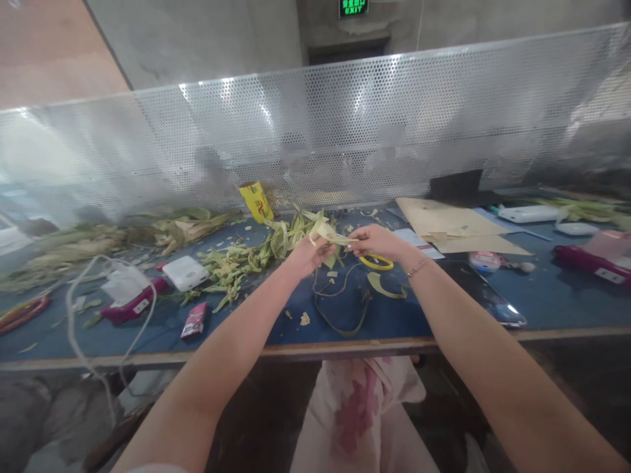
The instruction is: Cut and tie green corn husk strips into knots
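- Left hand (pixel 315 255): fingers clamped on pale husk strip (pixel 324 230), positioned at twelve o'clock from the wearer, above the blue table (pixel 552 309).
- Right hand (pixel 373 240): three o'clock from left hand, apart from it; fingertips drawn together at the strip's end; cannot tell whether they grip it.
- Yellow handle (pixel 378 267): six o'clock, just below right hand.
- Green husk pile (pixel 279 242): ten o'clock, beside left hand.

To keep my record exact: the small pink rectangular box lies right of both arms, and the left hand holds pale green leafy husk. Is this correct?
The side is wrong: the head view shows the pink box lying left of both arms. The left hand does hold the leafy husk.
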Demonstrator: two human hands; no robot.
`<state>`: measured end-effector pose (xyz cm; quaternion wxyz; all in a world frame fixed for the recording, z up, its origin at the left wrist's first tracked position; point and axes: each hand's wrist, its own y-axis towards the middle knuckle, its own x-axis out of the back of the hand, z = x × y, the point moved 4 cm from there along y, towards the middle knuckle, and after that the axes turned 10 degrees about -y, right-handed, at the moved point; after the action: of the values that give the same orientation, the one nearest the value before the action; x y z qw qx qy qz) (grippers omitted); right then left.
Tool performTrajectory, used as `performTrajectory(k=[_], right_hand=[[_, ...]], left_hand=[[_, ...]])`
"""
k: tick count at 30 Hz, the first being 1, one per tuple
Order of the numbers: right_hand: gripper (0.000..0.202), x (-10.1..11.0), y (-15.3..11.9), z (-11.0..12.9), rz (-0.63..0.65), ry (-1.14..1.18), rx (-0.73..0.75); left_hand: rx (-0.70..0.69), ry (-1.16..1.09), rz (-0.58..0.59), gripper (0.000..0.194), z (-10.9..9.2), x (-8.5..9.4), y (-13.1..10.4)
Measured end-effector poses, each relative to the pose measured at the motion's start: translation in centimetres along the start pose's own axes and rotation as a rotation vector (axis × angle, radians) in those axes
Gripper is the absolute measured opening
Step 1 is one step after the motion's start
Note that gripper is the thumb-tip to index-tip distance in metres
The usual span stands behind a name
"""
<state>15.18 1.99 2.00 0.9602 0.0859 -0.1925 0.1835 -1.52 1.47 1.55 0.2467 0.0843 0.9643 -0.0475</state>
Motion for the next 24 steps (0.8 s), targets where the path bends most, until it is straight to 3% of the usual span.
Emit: performTrajectory(k=[6, 11, 18, 21, 24], right_hand=[[0.020, 1.3, -0.1, 0.0, -0.081, 0.147, 0.032], [0.020, 1.1, -0.5, 1.3, -0.120, 0.228, 0.202], [0.024, -0.1, -1.2, 2.5, 0.072, 0.076, 0.375], [0.029, -0.6, -1.8, 3.1, 0.172, -0.027, 0.421], [0.034, -1.0, -2.2, 3.6, 0.178, -0.113, 0.412]], left_hand=[[0.039, -0.008, 0.112, 0.006, -0.2, -0.4, -0.4], [0.039, 0.026, 0.099, 0.007, 0.1, -0.2, -0.2], [0.093, 0.167, 0.084, 0.010, 0.8, -0.5, -0.6], [0.071, 0.217, 0.130, 0.007, 0.7, -0.7, -0.8], [0.048, 0.259, 0.203, 0.003, 0.6, -1.0, -0.9]])
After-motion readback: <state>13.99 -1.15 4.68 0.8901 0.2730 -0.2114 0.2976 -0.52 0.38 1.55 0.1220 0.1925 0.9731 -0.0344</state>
